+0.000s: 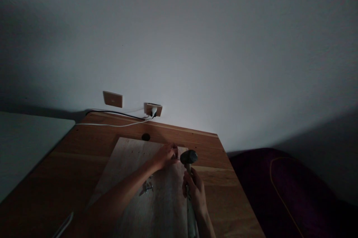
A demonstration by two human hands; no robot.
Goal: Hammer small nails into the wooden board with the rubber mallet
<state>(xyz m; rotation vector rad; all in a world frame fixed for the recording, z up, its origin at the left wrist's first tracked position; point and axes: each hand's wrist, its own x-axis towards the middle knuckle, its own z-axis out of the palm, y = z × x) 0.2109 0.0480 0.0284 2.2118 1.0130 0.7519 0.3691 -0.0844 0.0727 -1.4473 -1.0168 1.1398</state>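
A pale plywood board lies on a brown wooden desk. My right hand is closed round the handle of a hammer, its dark head raised just above the board's far right corner. My left hand reaches across the board and pinches something small near that corner, right beside the hammer head; it is too small to name. A few small metal pieces lie on the board under my left forearm.
Two wall plates sit above the desk's back edge, one with a white plug and cables running left. A cable hole is behind the board. A dark cushion-like mass lies right of the desk. A metal strip shows at bottom left.
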